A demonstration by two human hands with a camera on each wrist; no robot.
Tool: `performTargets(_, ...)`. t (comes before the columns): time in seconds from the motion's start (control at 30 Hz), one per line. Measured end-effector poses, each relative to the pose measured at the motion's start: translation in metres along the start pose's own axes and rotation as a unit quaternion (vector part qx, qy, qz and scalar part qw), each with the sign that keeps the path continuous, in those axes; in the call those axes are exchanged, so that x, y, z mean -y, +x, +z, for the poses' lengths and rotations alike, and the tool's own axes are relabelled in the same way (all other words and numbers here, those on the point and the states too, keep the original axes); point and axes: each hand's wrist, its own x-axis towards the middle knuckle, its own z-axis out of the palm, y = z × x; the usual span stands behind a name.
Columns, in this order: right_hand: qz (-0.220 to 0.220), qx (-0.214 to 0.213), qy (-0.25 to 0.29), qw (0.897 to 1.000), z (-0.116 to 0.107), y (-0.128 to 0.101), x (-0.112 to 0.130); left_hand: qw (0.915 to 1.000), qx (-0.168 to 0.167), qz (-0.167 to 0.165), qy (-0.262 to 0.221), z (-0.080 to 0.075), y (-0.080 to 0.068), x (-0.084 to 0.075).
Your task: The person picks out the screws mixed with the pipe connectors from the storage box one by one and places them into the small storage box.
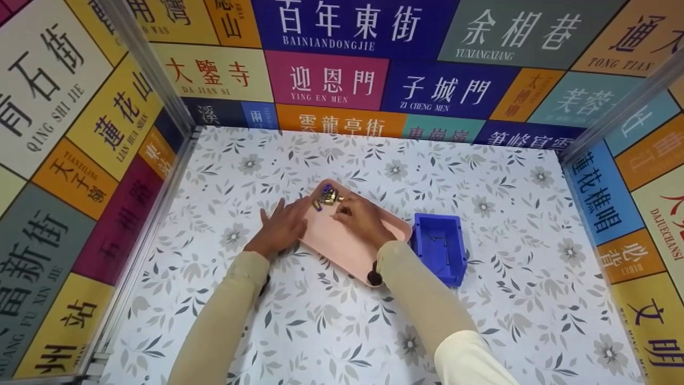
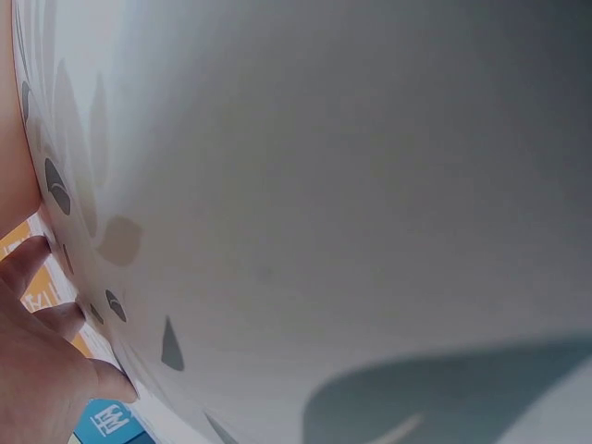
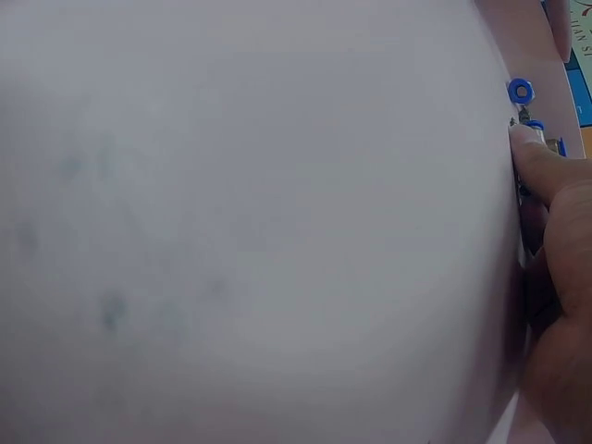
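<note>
A pink tray [image 1: 342,243] lies in the middle of the floral table. A small cluster of brass fittings with blue caps [image 1: 327,197] sits at its far corner. My left hand [image 1: 282,223] lies flat with straight fingers at the tray's left edge, its fingertips just short of the fittings. My right hand [image 1: 359,215] rests on the tray, and one extended finger [image 3: 541,162] touches the fittings [image 3: 521,91]. The left wrist view shows only my left hand's fingers [image 2: 42,347] against the table surface [image 2: 324,185]. Whether the right thumb also pinches a fitting is hidden.
A blue plastic bin [image 1: 439,246] with a few thin dark pieces inside stands just right of the tray. Walls with coloured signs close in the table on the left, back and right. A small dark object [image 1: 374,278] sits by the tray's near corner.
</note>
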Motion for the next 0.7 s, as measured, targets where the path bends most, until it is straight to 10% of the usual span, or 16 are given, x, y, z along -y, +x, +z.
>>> performTargets(0.7,0.017,0.026,0.087,0.996,-0.018,-0.003,0.007,1.0,0.001,-0.005,-0.006,-0.001,0.003,-0.001)
